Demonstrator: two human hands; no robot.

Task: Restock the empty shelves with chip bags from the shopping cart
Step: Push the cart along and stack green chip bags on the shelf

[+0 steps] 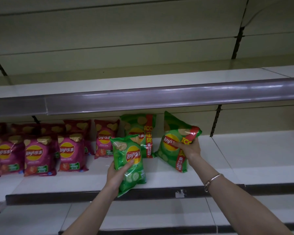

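Chip bag [134, 155] is gripped upright by left hand [116, 175], before the standing green bag [137, 124]; tilted bag [174, 131] is clutched by right hand [188, 148], right of it.

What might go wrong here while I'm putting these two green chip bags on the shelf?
The small green bag in your left hand hangs past the shelf front edge; released there, it may slide off. The large green bag in your right hand is tilted, so it might topple, perhaps onto the standing green bag beside it. Your fingers squeeze its top, which may crush chips.
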